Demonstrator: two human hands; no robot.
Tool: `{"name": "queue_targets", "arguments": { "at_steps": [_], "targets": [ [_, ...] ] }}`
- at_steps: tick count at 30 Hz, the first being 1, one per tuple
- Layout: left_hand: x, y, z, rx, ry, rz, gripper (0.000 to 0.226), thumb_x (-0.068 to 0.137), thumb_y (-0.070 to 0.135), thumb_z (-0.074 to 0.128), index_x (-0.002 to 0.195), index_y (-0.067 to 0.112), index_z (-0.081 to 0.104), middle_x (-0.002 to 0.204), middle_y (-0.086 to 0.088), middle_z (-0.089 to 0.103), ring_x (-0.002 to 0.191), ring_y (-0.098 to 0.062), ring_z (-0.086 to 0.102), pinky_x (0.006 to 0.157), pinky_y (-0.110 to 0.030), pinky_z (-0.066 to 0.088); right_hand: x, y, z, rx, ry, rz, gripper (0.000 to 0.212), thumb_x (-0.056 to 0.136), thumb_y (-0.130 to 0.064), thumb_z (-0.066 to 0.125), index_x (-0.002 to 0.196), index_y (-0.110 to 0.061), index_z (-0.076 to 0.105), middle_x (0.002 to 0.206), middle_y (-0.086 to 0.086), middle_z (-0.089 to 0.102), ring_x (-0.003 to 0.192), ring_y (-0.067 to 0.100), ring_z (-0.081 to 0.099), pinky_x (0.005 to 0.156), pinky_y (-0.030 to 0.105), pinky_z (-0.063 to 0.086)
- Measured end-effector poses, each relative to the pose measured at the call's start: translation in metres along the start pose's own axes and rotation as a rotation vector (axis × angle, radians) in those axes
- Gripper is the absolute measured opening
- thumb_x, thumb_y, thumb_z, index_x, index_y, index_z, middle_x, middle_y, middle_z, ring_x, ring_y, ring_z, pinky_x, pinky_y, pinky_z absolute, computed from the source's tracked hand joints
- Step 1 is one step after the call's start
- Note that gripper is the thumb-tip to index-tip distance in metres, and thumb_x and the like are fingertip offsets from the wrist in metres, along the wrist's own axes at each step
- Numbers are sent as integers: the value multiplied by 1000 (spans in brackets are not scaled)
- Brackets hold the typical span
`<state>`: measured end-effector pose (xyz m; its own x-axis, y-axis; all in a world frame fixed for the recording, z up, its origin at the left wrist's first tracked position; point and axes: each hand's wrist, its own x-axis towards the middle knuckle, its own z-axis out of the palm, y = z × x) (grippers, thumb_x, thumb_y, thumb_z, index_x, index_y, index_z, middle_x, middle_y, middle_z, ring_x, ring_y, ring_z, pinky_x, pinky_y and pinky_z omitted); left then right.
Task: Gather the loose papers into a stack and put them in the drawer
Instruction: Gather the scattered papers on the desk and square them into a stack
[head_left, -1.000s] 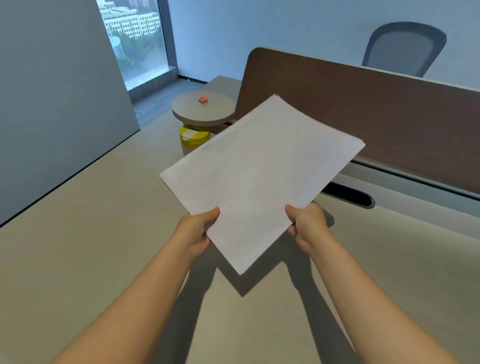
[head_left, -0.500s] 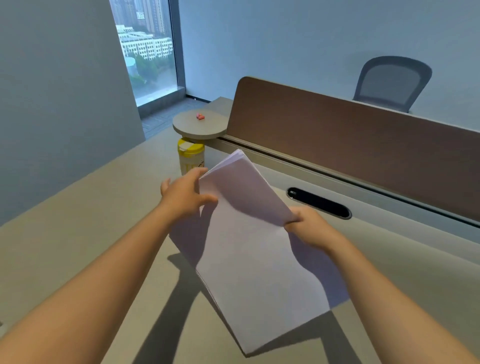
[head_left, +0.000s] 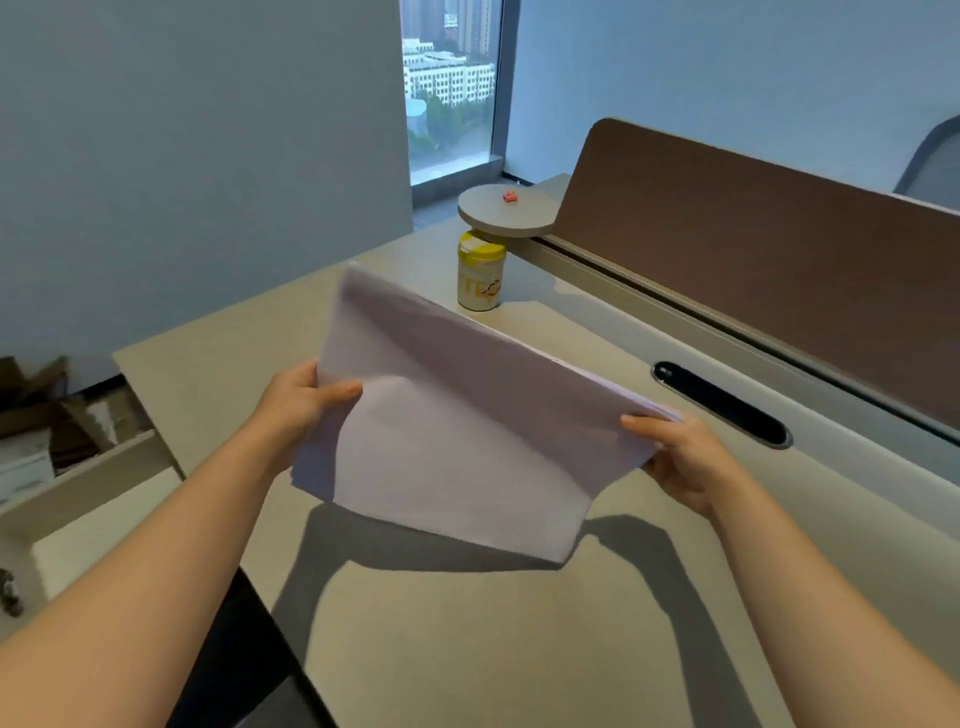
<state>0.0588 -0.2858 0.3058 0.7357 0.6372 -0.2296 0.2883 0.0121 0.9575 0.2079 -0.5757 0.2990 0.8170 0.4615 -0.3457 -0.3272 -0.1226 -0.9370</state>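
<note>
A stack of white papers (head_left: 457, 431) hangs above the beige desk (head_left: 467, 623), tilted with its lower edge sagging toward the desk. My left hand (head_left: 301, 402) grips the stack's left edge, thumb on top. My right hand (head_left: 680, 457) grips its right corner. At the far left, below desk level, an open drawer (head_left: 78, 483) shows, with a white sheet (head_left: 104, 525) lying in its near part.
A yellow-lidded canister (head_left: 480, 278) stands behind the papers, under a round shelf (head_left: 506, 210) with a small pink object. A brown divider panel (head_left: 753, 260) runs along the desk's right side beside a black cable slot (head_left: 722, 405). Cardboard clutter (head_left: 36, 405) lies at far left.
The stack has swung from steep and edge-on to a wider, flatter hold, my hands now far apart at its sides. The view has turned left, bringing the drawer into sight.
</note>
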Motion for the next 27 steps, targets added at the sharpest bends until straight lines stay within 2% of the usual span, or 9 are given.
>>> {"name": "queue_targets", "arguments": {
  "at_steps": [4,7,10,12,16,18,21,25,27],
  "targets": [
    [-14,-16,-19,-86,113,-12,22,85,-1,54,103,12,55,58,12,68,40,6,61,50,-16,51,11,10,31,55,29,-119,27,79,12,52,74,-12,63,48,-11,68,48,1,61,47,10,47],
    [-21,-22,-30,-131,149,-16,30,87,-1,52,114,10,54,64,10,70,57,-2,66,56,-17,52,19,5,48,75,27,-188,23,80,7,54,75,-14,62,58,-7,69,56,4,63,52,13,48],
    [-26,-27,-38,-197,174,-42,37,88,-1,49,125,-2,49,94,-6,63,74,-11,56,67,-23,46,26,3,61,95,-24,-152,13,78,-3,62,85,-13,60,79,-1,64,71,14,60,64,22,51],
    [-25,-29,-42,-217,204,-38,38,89,0,48,127,-2,48,110,-9,57,75,-10,55,69,-25,45,32,6,69,59,-51,-128,23,68,-10,72,87,-13,60,80,-1,68,74,18,64,71,28,55],
    [-18,-29,-48,-212,287,17,37,88,0,50,125,-1,51,107,-4,60,83,-17,58,76,-29,47,30,-5,99,-21,115,-213,26,80,1,61,105,-4,59,92,3,61,86,22,57,88,39,48],
    [-14,-25,-48,-202,319,55,34,88,-1,50,122,-1,54,96,-2,61,95,-24,55,76,-29,48,30,-14,112,-18,146,-301,29,80,2,59,108,-6,58,89,1,60,80,17,56,80,32,49],
    [-8,-23,-46,-205,318,86,36,87,-2,51,122,2,53,99,-3,58,98,-22,53,78,-31,45,36,-19,117,-42,102,-372,25,81,5,57,96,-14,53,79,-7,57,72,8,54,68,21,47],
    [-1,-50,-48,-236,308,17,48,81,-6,58,126,2,48,105,-3,57,90,-16,57,77,-25,45,49,9,110,-110,29,-241,32,77,8,59,104,-8,56,82,-5,60,76,13,58,73,26,49],
    [3,-64,-46,-231,317,-21,50,79,-10,59,126,-4,48,110,-7,57,98,-21,55,79,-25,47,58,31,107,-97,44,-131,20,77,10,59,89,-6,60,81,-2,60,84,24,58,81,35,49]
  ]
}}
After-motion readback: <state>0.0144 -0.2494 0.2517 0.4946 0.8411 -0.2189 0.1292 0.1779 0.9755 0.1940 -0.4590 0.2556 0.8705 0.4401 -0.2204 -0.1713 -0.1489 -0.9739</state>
